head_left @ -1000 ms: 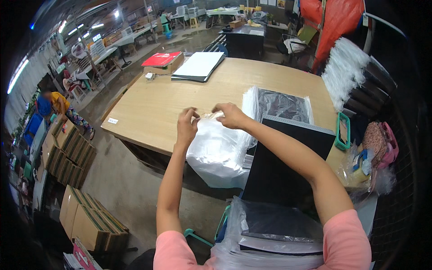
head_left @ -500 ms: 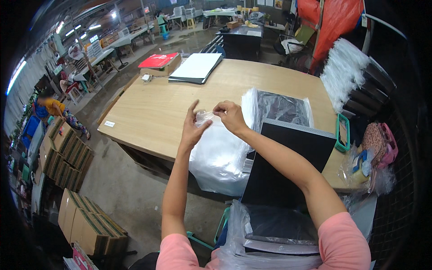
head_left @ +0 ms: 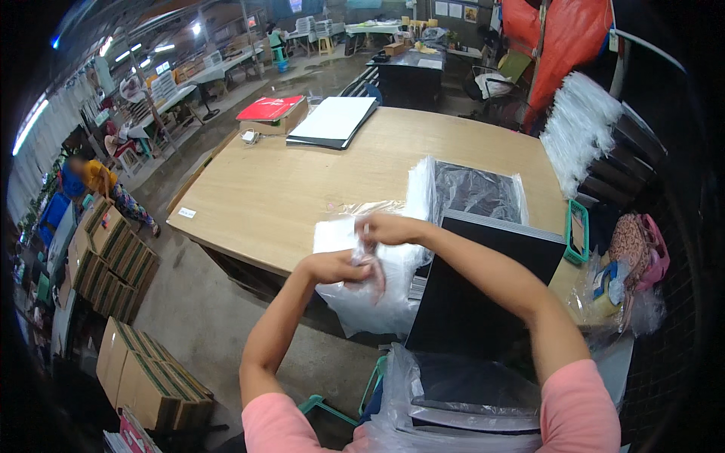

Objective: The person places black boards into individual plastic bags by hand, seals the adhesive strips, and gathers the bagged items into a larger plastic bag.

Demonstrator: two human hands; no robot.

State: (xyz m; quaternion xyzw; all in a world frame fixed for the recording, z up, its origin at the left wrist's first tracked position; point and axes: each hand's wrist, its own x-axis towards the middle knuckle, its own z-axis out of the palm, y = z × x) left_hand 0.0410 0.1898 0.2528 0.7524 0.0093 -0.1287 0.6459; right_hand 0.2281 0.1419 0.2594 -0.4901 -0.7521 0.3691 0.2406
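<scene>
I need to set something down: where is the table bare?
The wooden table is bare between the white-topped stack and translucent plastic sheets, and behind the wrapped black sheets. Crowded: its near right, with the black panel and green basket.

This is looking like a workshop: cartons (head_left: 143,375) are standing stacked left of the left hand (head_left: 334,266), and long worktables (head_left: 172,99) are stretching far beyond it.

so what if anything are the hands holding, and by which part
Crumpled clear plastic: the right hand grips its upper part, the left hand just below; blur hides exactly where.
</scene>
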